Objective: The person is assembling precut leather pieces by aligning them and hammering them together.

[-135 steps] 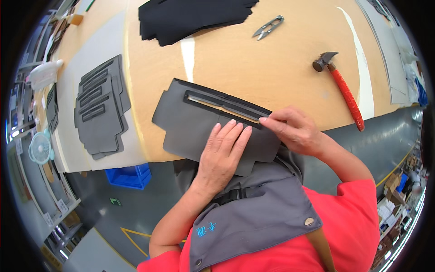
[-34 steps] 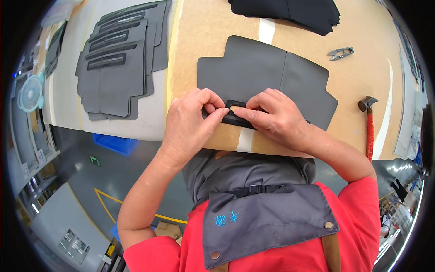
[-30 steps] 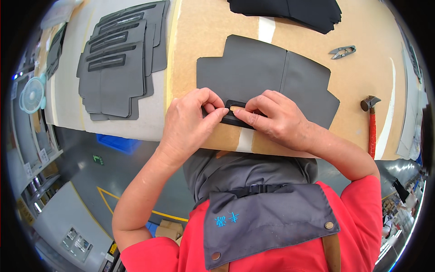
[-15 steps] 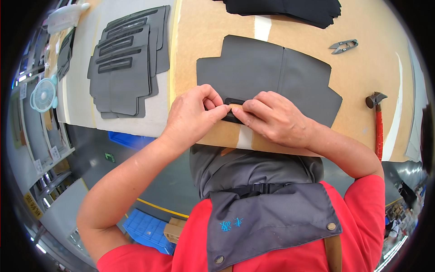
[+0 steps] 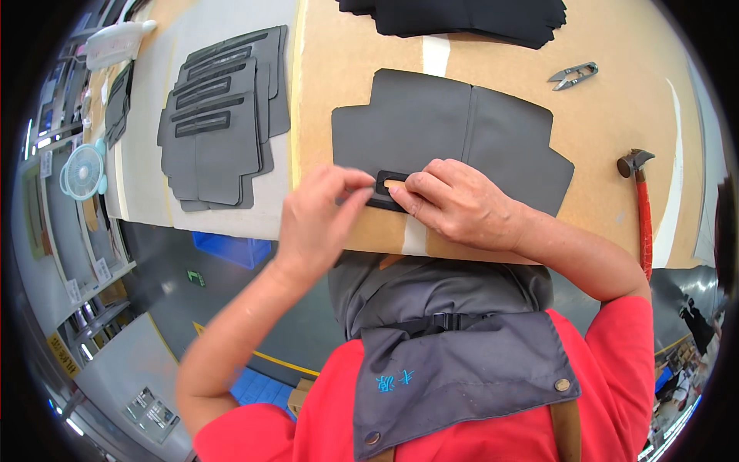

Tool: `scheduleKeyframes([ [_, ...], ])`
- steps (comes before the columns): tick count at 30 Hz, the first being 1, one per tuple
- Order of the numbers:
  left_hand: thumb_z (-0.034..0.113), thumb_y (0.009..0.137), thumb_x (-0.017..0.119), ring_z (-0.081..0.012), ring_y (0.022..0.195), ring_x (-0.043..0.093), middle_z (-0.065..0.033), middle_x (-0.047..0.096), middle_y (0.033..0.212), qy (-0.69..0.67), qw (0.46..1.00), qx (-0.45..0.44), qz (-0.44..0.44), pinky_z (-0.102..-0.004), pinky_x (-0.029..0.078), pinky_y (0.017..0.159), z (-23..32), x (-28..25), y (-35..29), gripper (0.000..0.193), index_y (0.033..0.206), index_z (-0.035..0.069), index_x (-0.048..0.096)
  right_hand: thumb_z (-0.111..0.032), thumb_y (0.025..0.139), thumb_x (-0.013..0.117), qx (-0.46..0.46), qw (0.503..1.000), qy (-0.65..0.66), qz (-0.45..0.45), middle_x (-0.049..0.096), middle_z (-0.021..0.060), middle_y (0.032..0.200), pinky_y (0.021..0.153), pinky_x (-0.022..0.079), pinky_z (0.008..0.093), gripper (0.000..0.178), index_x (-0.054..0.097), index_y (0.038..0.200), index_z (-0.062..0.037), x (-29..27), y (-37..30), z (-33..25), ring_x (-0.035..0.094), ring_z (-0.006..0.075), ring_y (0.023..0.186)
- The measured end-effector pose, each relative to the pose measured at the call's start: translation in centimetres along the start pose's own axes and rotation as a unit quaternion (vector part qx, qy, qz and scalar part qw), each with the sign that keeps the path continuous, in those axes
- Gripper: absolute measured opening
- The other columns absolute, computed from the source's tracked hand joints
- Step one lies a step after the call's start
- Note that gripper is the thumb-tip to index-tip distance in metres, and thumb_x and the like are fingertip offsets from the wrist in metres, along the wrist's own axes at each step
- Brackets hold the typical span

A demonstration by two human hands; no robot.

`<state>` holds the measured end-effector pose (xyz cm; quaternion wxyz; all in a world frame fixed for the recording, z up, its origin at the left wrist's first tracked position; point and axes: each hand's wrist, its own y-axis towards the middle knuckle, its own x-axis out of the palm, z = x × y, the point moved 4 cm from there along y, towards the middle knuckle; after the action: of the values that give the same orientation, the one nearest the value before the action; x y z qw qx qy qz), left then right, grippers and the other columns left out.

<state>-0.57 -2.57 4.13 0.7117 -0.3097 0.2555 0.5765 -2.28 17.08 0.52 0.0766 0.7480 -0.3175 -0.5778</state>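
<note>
A dark grey sheet panel (image 5: pixel 431 115) with cut corners and a vertical seam lies flat on the table before me. Near its front edge is a black-framed slot (image 5: pixel 379 202), through which a tan surface shows. My right hand (image 5: pixel 469 202) is closed at the slot's right end, thumb and forefinger gripping the panel there. Just left of the slot, my left hand (image 5: pixel 319 219) is blurred, its thumb and forefinger drawn together in a pinch. Whatever lies between those fingertips is too small or smeared to make out.
Several similar grey panels with black-framed slots (image 5: pixel 212 158) lie stacked at left. Black pieces (image 5: pixel 469 19) are piled at the far edge. Thread snips (image 5: pixel 573 75) and a red-handled hammer (image 5: pixel 643 208) lie at right. A light-blue fan (image 5: pixel 83 171) stands far left.
My left hand has pulled back leftward from the slot and is now blurred. My right hand stays at the slot's right end. The whole view has shifted slightly.
</note>
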Motion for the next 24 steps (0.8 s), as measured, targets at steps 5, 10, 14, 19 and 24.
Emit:
scheduleKeyframes([
  [5, -0.003, 0.088, 0.071, -0.0278, 0.1, 0.061, -0.0086, 0.066, 0.111, 0.109, 0.975, 0.167, 0.099, -0.0378, 0.053, 0.084, -0.4, 3.2, -3.1, 0.034, 0.121, 0.004, 0.073, -0.005, 0.08, 0.069, -0.002, 1.0, -0.002, -0.01, 0.058, 0.0072, 0.095, 0.072, 0.052, 0.0325, 0.037, 0.069, 0.116, 0.0048, -0.1, 0.4, -0.3, 0.057, 0.0206, 0.081],
  [10, -0.004, 0.08, 0.068, -0.024, 0.103, 0.061, -0.0054, 0.064, 0.113, 0.185, 0.947, 0.216, 0.149, -0.0365, 0.051, 0.088, -0.4, 4.0, -3.7, 0.044, 0.123, 0.004, 0.071, -0.006, 0.08, 0.067, 0.136, 0.986, 0.089, -0.025, 0.06, 0.0102, 0.098, 0.075, 0.054, 0.0359, 0.037, 0.068, 0.117, 0.0008, -0.9, -0.4, -0.4, 0.059, 0.025, 0.085],
  [14, -0.003, 0.079, 0.067, -0.0236, 0.103, 0.06, -0.0054, 0.064, 0.116, 0.168, 0.949, 0.219, 0.152, -0.036, 0.051, 0.089, -0.9, 4.1, -3.9, 0.046, 0.124, 0.004, 0.071, -0.005, 0.081, 0.068, 0.126, 0.988, 0.075, -0.042, 0.061, 0.0093, 0.099, 0.076, 0.054, 0.0352, 0.038, 0.068, 0.119, -0.0014, -0.8, -0.7, -0.6, 0.06, 0.0245, 0.086],
  [19, 0.0, 0.08, 0.069, -0.0218, 0.103, 0.062, -0.0035, 0.065, 0.117, 0.232, 0.936, 0.22, 0.144, -0.0351, 0.047, 0.089, -0.3, 4.0, -4.2, 0.046, 0.125, 0.008, 0.072, -0.004, 0.081, 0.067, 0.067, 0.997, 0.008, -0.046, 0.062, 0.0087, 0.101, 0.076, 0.054, 0.0338, 0.038, 0.068, 0.119, -0.0002, -1.5, -0.2, -1.2, 0.059, 0.0236, 0.085],
  [24, 0.004, 0.083, 0.066, -0.02, 0.107, 0.061, -0.0033, 0.064, 0.122, 0.241, 0.936, 0.221, 0.13, -0.0349, 0.045, 0.09, -0.3, 4.5, -4.4, 0.045, 0.128, 0.008, 0.069, -0.005, 0.082, 0.067, 0.107, 0.992, 0.035, -0.055, 0.062, 0.0094, 0.101, 0.076, 0.054, 0.0343, 0.037, 0.068, 0.118, 0.0007, -2.0, -1.0, -1.0, 0.059, 0.0237, 0.085],
])
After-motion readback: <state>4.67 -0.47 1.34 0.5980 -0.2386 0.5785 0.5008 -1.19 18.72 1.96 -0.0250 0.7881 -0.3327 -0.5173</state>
